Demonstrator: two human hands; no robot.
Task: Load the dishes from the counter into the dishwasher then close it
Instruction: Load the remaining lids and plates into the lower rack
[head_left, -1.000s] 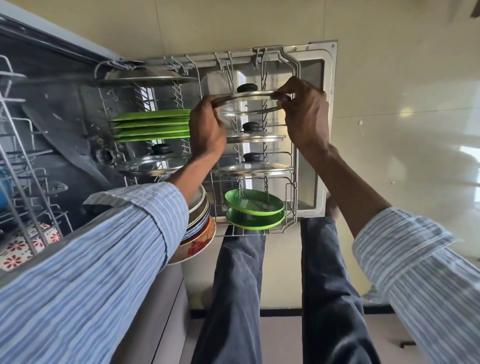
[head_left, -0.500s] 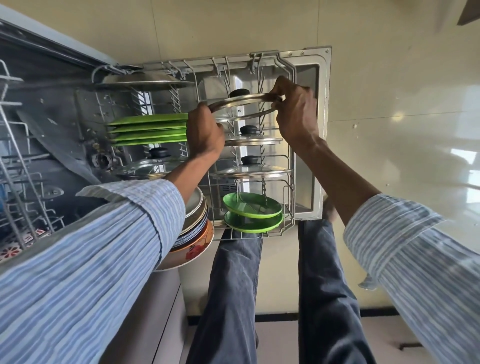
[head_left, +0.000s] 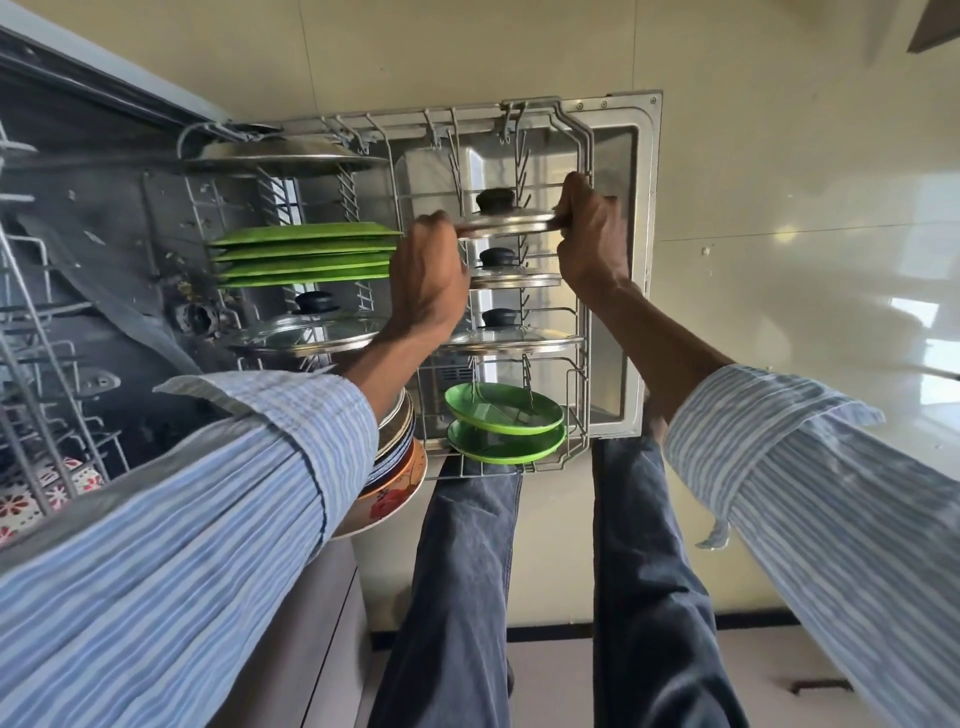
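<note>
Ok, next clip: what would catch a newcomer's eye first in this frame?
Both hands, left hand and right hand, grip a glass lid by its rim at the far end of the pulled-out rack. The bright green plates stand in a row to its left, and two green bowls sit at the rack's near end.

Both arms reached forward in blue-and-white striped sleeves, cuffs pushed back from bare forearms. The left hand (head_left: 428, 278) was curled, its fingers gripping the left rim of a round glass lid with a steel rim and black knob (head_left: 506, 221). The right hand (head_left: 592, 234) pinched the opposite rim, knuckles up.
</note>
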